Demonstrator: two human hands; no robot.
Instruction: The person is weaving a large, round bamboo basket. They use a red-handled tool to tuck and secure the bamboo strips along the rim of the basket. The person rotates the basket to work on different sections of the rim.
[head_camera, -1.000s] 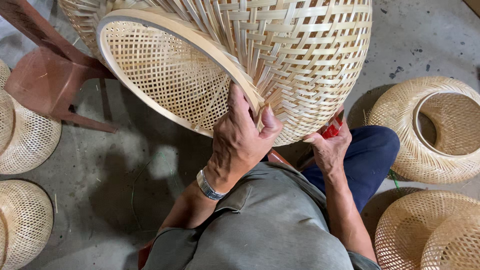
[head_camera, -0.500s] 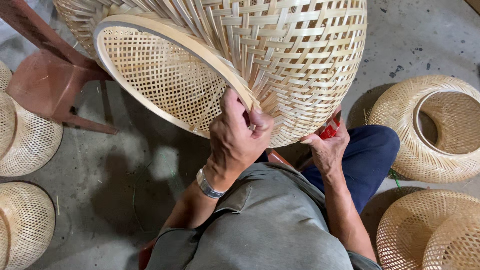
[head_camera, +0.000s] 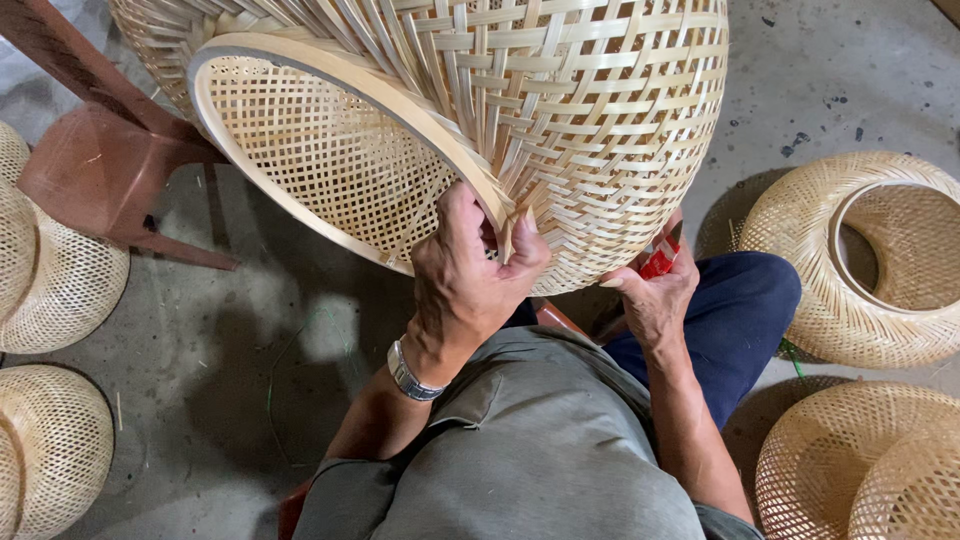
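A large woven bamboo basket (head_camera: 590, 110) lies tilted over my lap, its round open mouth facing left with a smooth bamboo hoop (head_camera: 400, 100) as rim. My left hand (head_camera: 470, 270), with a metal watch on the wrist, grips the rim at its lower edge, fingers curled over the hoop and loose strips. My right hand (head_camera: 650, 300) is under the basket's lower right side, holding a small red-handled tool (head_camera: 660, 258) that is mostly hidden.
A reddish-brown wooden stool (head_camera: 110, 170) stands at upper left. Finished woven baskets lie on the concrete floor: two at the left (head_camera: 50, 280) (head_camera: 50, 450), one at right (head_camera: 860, 260), another at lower right (head_camera: 860, 460).
The basket has shifted slightly left and down. My left hand's fingers have closed tighter over the rim. My right hand stays under the basket.
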